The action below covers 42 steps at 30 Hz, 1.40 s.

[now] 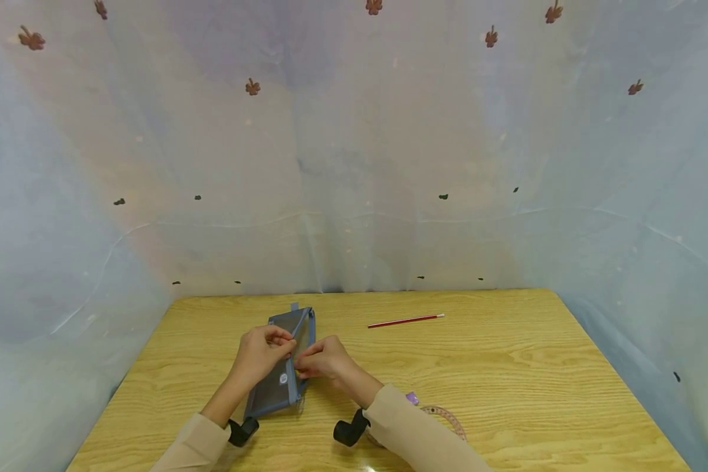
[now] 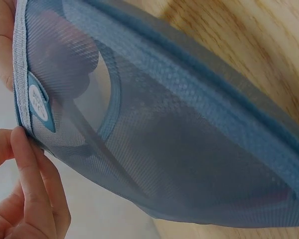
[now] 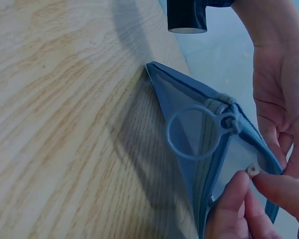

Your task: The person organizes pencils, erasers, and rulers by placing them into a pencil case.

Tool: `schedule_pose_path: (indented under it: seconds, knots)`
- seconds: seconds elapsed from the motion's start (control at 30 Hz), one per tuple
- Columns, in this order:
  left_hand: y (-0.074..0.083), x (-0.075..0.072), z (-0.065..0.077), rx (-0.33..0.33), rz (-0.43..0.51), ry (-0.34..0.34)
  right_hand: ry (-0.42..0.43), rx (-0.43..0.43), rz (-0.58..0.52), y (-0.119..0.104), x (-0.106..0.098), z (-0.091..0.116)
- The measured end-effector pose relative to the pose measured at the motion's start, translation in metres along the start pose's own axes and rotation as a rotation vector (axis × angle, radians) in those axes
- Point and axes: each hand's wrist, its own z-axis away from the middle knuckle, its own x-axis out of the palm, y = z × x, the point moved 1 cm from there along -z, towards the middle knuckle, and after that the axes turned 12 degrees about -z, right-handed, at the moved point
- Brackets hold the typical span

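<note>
A blue-grey mesh zip pouch (image 1: 269,395) with a small round badge (image 2: 39,102) stands tilted on the table, its mouth unzipped. At its rim, the fingertips of my left hand (image 1: 259,354) pinch the fabric edge. My right hand (image 1: 326,362) is at the mouth, thumb and fingers gripping a thin pencil near its pale end (image 3: 252,171). Through the mesh in the left wrist view, the pencil's dark shaft (image 2: 109,152) slants down inside the pouch. A ring (image 3: 192,133) hangs from the pouch's near end.
A red pencil (image 1: 406,321) with a white end lies on the wooden table (image 1: 507,367) beyond my right hand. Partly under my right sleeve are a clear round protractor (image 1: 445,414) and a small purple object (image 1: 412,398). A pale curtain (image 1: 354,164) hangs behind the table.
</note>
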Motion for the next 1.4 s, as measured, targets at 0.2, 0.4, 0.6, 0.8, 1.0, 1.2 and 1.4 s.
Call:
schedule_pose_path:
  seconds: [0.2,0.4,0.6,0.8,1.0,1.2,1.4]
  knots:
    - [0.000,0.000,0.000,0.006,-0.015,0.007,-0.027,-0.019,-0.032,0.002,0.002,0.000]
    - [0.002,0.000,0.001,0.015,-0.026,0.012,-0.043,-0.037,-0.043,0.002,0.000,0.000]
    - [0.004,0.000,0.003,0.016,-0.029,0.011,-0.049,-0.045,-0.054,0.003,-0.005,-0.001]
    - [0.005,0.001,0.003,0.013,-0.004,0.015,-0.041,-0.059,-0.034,0.001,-0.011,0.000]
    - [0.005,0.001,0.004,0.011,-0.011,0.021,-0.040,-0.067,-0.046,0.002,-0.016,0.001]
    - [0.005,0.002,0.005,0.008,-0.006,0.022,-0.027,-0.069,-0.050,0.000,-0.020,0.001]
    - [0.005,0.002,0.007,0.003,-0.006,0.022,-0.027,-0.069,-0.038,-0.002,-0.026,0.003]
